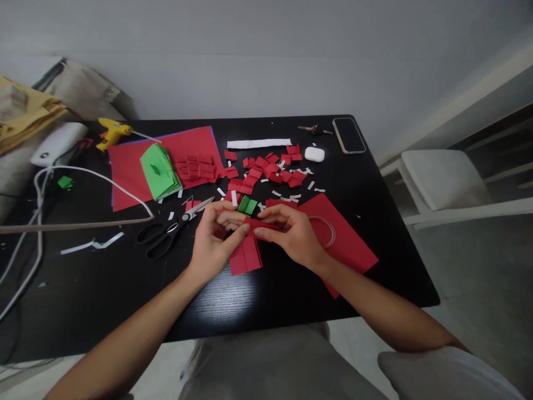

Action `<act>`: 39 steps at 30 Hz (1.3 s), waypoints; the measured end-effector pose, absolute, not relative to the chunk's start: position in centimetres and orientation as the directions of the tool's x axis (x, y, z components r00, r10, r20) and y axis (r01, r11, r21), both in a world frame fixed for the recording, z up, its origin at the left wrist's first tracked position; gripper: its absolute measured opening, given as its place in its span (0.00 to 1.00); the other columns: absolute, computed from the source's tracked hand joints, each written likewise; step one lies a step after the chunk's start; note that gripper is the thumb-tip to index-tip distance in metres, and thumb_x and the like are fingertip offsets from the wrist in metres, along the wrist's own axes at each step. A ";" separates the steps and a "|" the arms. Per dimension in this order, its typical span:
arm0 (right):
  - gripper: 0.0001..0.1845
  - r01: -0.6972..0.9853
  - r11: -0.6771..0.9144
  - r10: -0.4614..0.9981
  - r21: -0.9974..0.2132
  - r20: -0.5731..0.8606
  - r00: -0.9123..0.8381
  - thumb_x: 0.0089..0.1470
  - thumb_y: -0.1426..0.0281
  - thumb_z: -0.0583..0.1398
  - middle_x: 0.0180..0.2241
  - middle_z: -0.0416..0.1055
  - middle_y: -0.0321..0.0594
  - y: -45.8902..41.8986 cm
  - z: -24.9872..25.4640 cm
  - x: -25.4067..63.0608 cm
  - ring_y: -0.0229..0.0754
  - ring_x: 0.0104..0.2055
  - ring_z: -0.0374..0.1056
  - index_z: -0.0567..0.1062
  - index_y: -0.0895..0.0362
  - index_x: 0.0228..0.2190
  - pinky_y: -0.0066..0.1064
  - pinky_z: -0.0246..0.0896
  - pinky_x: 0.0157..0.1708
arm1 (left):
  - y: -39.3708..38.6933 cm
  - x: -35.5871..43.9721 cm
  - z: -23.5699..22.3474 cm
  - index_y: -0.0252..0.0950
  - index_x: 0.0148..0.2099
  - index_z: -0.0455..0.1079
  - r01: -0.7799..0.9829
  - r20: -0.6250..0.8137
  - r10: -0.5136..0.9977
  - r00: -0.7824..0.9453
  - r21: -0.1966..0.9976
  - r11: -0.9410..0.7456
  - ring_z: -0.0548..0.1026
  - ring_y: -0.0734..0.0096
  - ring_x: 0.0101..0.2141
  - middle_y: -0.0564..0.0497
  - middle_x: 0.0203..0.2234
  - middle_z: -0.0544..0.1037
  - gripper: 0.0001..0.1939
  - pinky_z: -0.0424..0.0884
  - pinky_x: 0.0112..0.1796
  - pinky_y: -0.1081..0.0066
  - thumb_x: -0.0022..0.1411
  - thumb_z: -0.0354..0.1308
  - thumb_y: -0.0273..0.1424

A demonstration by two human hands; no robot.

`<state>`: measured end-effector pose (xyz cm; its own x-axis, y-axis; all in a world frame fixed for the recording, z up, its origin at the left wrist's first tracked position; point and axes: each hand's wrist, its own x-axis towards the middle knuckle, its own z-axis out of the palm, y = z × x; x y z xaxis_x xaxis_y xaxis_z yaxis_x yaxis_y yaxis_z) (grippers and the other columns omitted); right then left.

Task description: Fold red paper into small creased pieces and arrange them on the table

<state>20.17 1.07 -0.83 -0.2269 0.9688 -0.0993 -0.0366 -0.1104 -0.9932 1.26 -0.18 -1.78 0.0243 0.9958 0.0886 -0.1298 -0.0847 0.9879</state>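
Note:
Both my left hand (216, 233) and my right hand (293, 230) pinch a narrow folded strip of red paper (260, 228) between thumbs and fingers, above the front middle of the table. Directly below it lies a creased red paper piece (245, 258). A small folded green paper piece (247, 205) sits just beyond my fingertips. Scissors (170, 228) with black handles lie by my left hand, their blades pointing toward it. Under and beside my right wrist is a red sheet (345, 233) with a thin ring (327, 230) on it.
Small folded red pieces (262, 169) and white paper scraps are scattered behind my hands. At left are a green paper stack (160, 169), a large red sheet (129, 183), a yellow glue gun (112, 132) and white cables (39, 222). A phone (348, 135) and white case (314, 154) lie back right.

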 end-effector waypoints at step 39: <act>0.11 -0.133 -0.102 0.993 -0.986 -0.094 -0.066 0.52 0.66 0.74 0.37 0.84 0.39 0.2 -0.9 19.4 0.43 0.42 0.81 0.82 0.54 0.37 0.36 0.79 0.47 | -1.4 1.4 -0.8 0.37 0.36 0.76 0.418 0.322 0.943 0.089 0.847 -0.329 0.77 0.69 0.42 0.49 0.40 0.79 0.05 0.74 0.42 0.68 0.68 0.63 0.26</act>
